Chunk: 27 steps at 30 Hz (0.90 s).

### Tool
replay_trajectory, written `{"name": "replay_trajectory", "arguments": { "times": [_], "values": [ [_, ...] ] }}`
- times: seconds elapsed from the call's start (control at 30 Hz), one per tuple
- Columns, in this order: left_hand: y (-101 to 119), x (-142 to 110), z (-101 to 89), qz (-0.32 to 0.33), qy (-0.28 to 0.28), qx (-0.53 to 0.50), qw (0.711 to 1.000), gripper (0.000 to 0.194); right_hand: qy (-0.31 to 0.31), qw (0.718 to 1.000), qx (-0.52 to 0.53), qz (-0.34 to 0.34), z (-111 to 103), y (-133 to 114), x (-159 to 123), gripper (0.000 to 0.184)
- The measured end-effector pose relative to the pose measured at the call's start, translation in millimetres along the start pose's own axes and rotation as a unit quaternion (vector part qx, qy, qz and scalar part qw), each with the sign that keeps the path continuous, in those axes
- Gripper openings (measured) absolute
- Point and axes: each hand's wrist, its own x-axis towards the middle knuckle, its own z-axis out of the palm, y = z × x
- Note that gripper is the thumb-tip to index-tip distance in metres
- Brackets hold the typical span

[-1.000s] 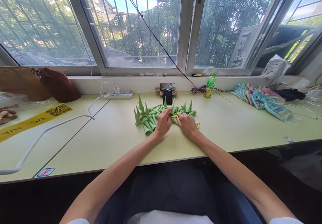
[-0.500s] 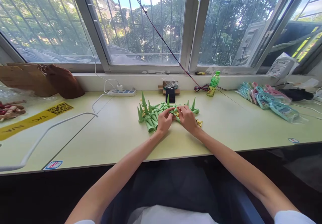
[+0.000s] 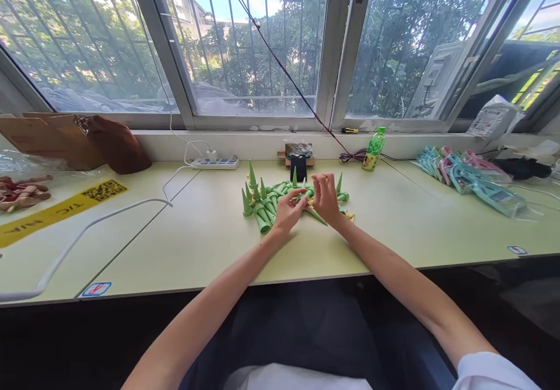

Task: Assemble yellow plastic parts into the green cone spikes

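My left hand (image 3: 289, 210) is closed in a pinch, its fingertips at a small green plastic piece (image 3: 310, 192) in the middle of the pile. Just to its right, my right hand (image 3: 327, 202) is raised with curled fingers, thumb and fingertips close together; anything between them is too small to make out. Around both hands lie several green tapered plastic pieces (image 3: 261, 222), some flat and some standing as pointed cones (image 3: 252, 175). A longer green spike (image 3: 317, 216) lies below the hands. Small yellow bits (image 3: 349, 216) are scattered beside my right wrist.
Behind the pile are a dark phone (image 3: 298, 168) and a small open box (image 3: 310, 155). A green-capped bottle (image 3: 374, 149) stands at the back. Pastel packaged items (image 3: 485, 183) lie right. A power strip (image 3: 215, 163) and white cable (image 3: 109, 208) lie left on the table (image 3: 184, 250).
My right hand has lifted away from my left hand, its fingers now pointing upward. The longer green spike below the hands now shows. The whole view has shifted slightly.
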Motion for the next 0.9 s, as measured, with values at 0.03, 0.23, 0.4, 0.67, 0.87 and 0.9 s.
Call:
{"name": "replay_trajectory", "arguments": {
  "times": [0.03,0.23,0.4,0.67,0.87,0.9],
  "values": [
    [-1,1,0.0,0.004,0.001,0.012,1.0,0.035,-0.006,1.0,0.012,-0.011,1,0,-3,0.036],
    [-1,1,0.4,0.043,0.025,0.078,0.996,0.03,0.007,0.99,0.131,-0.048,9,-3,-9,0.025],
    [4,1,-1.8,0.04,0.064,0.091,0.993,0.033,-0.006,0.983,0.18,-0.038,12,-4,-8,0.021],
    [10,4,-3.0,0.021,0.08,0.003,0.997,0.047,0.002,0.979,0.205,0.019,15,1,-8,0.026],
    [6,3,-3.2,0.012,0.058,-0.006,0.998,0.05,-0.008,0.977,0.211,0.029,14,0,-7,0.024],
    [6,3,-3.3,0.007,0.056,-0.004,0.998,0.05,-0.012,0.977,0.212,0.029,14,-1,-7,0.023]
  ]
}}
